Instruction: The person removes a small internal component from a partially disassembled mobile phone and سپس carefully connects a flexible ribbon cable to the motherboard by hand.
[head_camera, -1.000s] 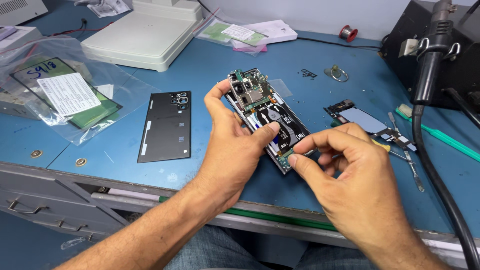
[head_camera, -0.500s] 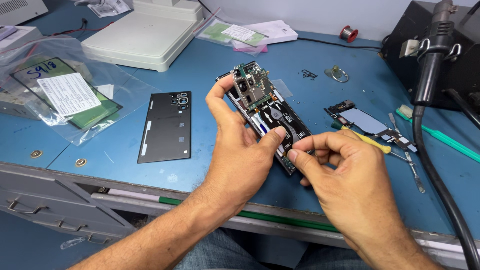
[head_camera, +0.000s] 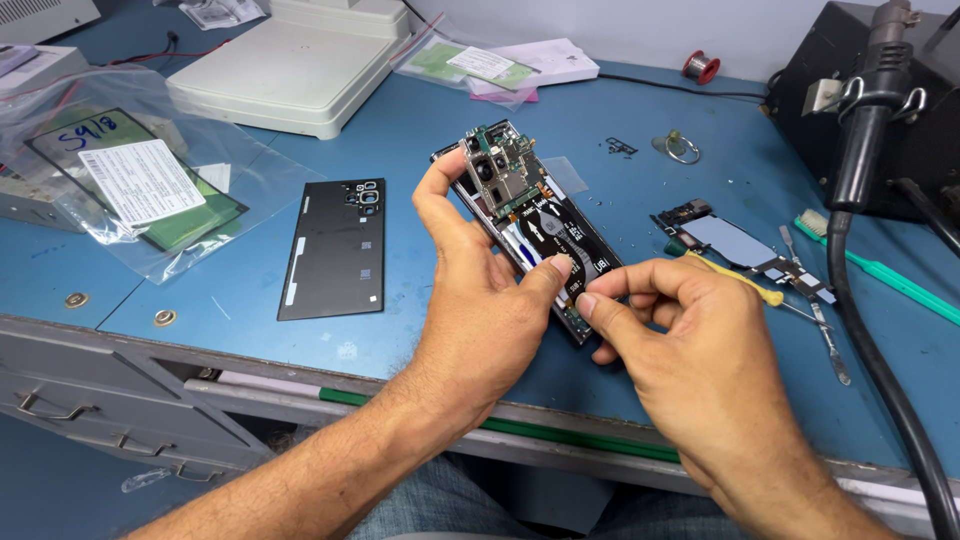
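An opened phone (head_camera: 528, 215) with its circuit board and dark inner parts exposed is held tilted above the blue workbench (head_camera: 420, 150). My left hand (head_camera: 478, 290) grips it along its left side, with the thumb pressed near its lower middle. At the phone's lower end, the thumb and forefinger of my right hand (head_camera: 690, 345) are pinched together. Whether they hold a small part I cannot tell. The phone's black back cover (head_camera: 334, 248) lies flat on the bench to the left of my left hand.
A clear bag with a labelled green part (head_camera: 130, 190) lies far left. A white machine (head_camera: 290, 70) stands behind. Small phone parts (head_camera: 735, 245), a yellow-handled tool (head_camera: 745, 285), tweezers (head_camera: 825, 325) and a green brush (head_camera: 885, 275) lie right. A black hot-air station (head_camera: 860, 90) with hose stands at right.
Both hands have lifted the phone slightly and tipped it more upright. My right fingers stay pinched at its lower end.
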